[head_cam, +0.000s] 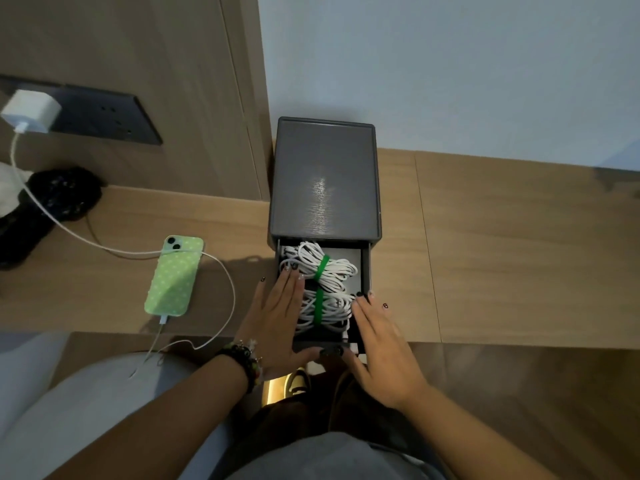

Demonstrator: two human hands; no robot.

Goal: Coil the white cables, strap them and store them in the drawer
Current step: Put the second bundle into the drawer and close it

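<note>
Two coils of white cable lie in the pulled-out drawer (365, 271) of a small grey cabinet (325, 178). The far coil (337, 268) and the near coil (329, 311) each carry a green strap. My left hand (277, 320) lies flat with straight fingers along the drawer's left side, its fingertips over the cables. My right hand (384, 344) lies flat on the drawer's right side, fingers straight. Both thumbs meet at the drawer's front edge. Neither hand holds anything.
A green phone (173, 275) lies left of the cabinet, its white charging cable (69, 230) running to a plug (31, 110) in a dark wall socket. A black object (45, 206) sits at far left. Bare wooden surface (502, 254) stretches to the right.
</note>
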